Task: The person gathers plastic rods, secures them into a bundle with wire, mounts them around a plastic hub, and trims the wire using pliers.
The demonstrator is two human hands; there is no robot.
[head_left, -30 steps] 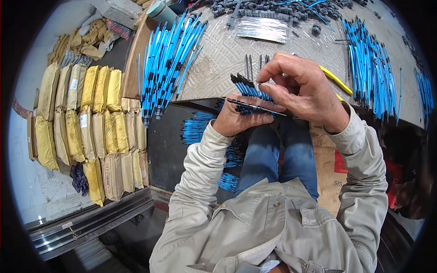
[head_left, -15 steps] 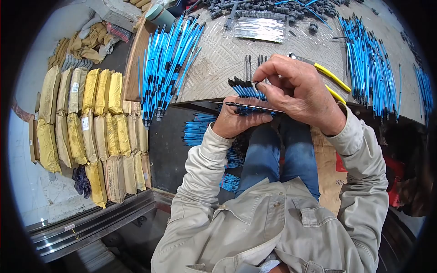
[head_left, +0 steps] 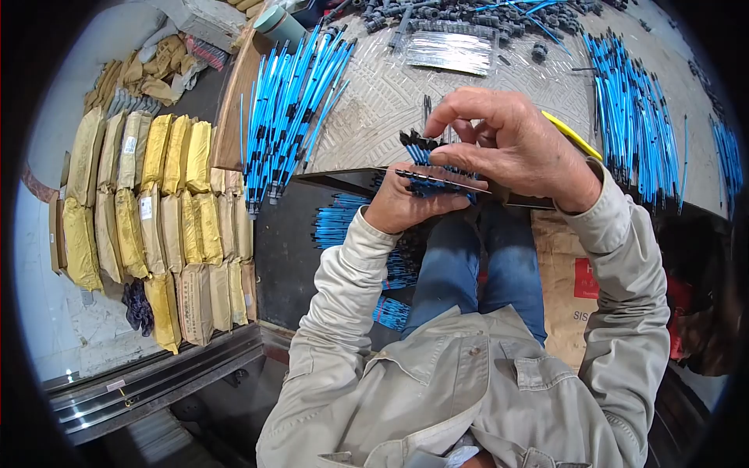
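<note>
A bundle of thin blue rods with black tips is gripped in my left hand, at the table's front edge above my lap. A thin flat strip lies across the bundle by my left thumb. Over the bundle's right side is my right hand, thumb and index finger apart at the black tips; I cannot make out anything between them. Just beyond, a few dark thin pieces lie on the table, partly hidden by my right hand.
Blue rods lie in piles at the table's left and right. Silvery strips, black fittings and yellow-handled pliers are on the table. Wrapped packages stand at left; more blue bundles sit below.
My right thumb and index finger have spread apart, and my right hand has shifted slightly, covering more of the pliers. My left hand still holds the bundle, nearly in place.
</note>
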